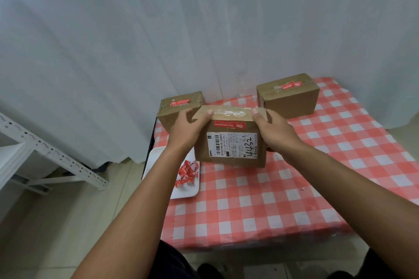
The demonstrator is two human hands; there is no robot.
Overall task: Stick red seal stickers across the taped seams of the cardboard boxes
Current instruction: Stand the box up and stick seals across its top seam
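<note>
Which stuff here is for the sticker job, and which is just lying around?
For the job:
held box, gripped by left hand and right hand
back left box
back right box
red stickers on the white tray

Just there:
checked tablecloth
white metal shelf
white curtain

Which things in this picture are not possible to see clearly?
Head view:
- Far side and underside of the held box: hidden by the box itself.
- Fine print on its shipping label: too small.
- Text on the red seal stickers: too small.
- Part of the white tray: covered by the left forearm.
- Left hand and right hand palms: face the box.
</note>
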